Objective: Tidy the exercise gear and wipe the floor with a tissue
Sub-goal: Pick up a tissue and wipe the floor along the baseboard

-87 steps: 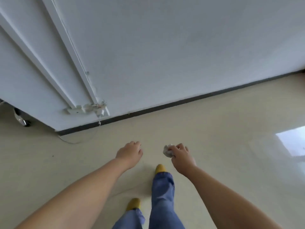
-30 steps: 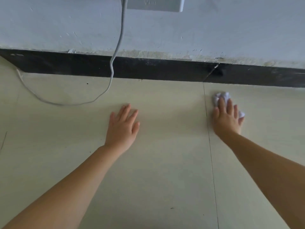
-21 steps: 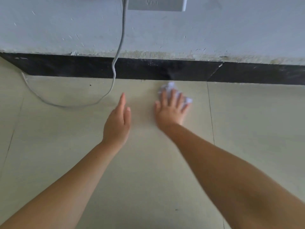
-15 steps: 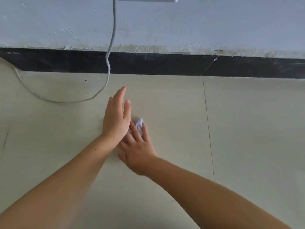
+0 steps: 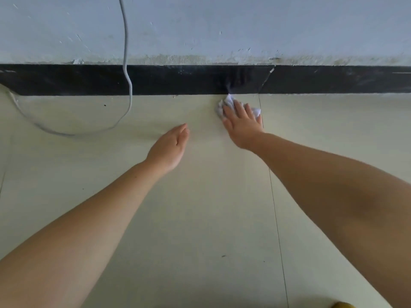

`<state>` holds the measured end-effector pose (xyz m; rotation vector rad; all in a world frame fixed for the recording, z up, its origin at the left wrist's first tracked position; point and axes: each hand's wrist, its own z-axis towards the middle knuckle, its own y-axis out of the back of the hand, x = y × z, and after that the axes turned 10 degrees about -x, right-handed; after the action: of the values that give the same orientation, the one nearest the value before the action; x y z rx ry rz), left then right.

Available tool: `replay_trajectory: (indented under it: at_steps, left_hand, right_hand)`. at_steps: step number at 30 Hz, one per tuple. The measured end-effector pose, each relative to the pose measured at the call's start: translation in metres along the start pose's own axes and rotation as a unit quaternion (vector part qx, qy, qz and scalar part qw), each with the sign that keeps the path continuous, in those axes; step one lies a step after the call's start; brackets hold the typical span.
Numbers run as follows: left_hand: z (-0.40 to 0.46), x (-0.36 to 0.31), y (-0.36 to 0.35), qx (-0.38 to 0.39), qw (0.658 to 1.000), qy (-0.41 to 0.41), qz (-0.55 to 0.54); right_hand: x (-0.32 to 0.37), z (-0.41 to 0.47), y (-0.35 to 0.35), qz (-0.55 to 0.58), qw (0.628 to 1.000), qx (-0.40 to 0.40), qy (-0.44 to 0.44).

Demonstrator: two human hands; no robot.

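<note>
A crumpled white tissue (image 5: 229, 102) lies on the pale floor tiles (image 5: 200, 218) close to the black skirting board (image 5: 178, 80). My right hand (image 5: 242, 125) presses flat on the tissue with straight fingers, covering most of it; white edges show to the left, front and right of the fingers. My left hand (image 5: 170, 147) hovers edge-on over the floor to the left, fingers straight and together, holding nothing. No exercise gear is in view.
A grey cable (image 5: 126, 63) hangs down the white wall (image 5: 222, 25) and loops across the floor at the left. A tile joint (image 5: 274, 207) runs toward me from under the tissue. Something yellow (image 5: 342, 305) shows at the bottom right edge.
My right hand has slid the tissue from beside my left hand away and to the right, up to the skirting board. My left hand has stayed about where it was.
</note>
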<state>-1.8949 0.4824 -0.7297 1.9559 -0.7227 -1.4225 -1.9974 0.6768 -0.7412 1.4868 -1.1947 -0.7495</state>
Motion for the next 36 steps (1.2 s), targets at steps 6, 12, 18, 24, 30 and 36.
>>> replay_trajectory:
  at_steps: [6,12,18,24,30,36]
  left_hand:
    - [-0.005,0.002,-0.021,-0.045,0.993,-0.032,0.103]
    - [-0.040,-0.008,-0.059,-0.002,0.962,-0.189,0.200]
    - [-0.050,-0.018,-0.075,0.023,0.958,-0.175,0.225]
    - [-0.048,-0.019,-0.073,0.017,0.959,-0.168,0.228]
    - [-0.048,-0.023,-0.082,-0.016,0.965,-0.147,0.218]
    - [-0.051,-0.026,-0.093,-0.046,0.964,-0.128,0.231]
  right_hand:
    - [0.033,-0.161,-0.068,-0.053,0.943,-0.080,0.320]
    - [-0.036,-0.264,-0.090,-0.042,0.903,0.015,0.427]
    - [-0.166,-0.200,-0.038,0.089,0.946,-0.114,-0.290]
    - [-0.029,-0.224,-0.076,0.055,0.968,-0.140,-0.202]
    - [0.038,-0.268,-0.109,0.012,0.942,-0.020,0.335]
    - [-0.170,-0.252,-0.078,-0.041,0.986,-0.146,-0.071]
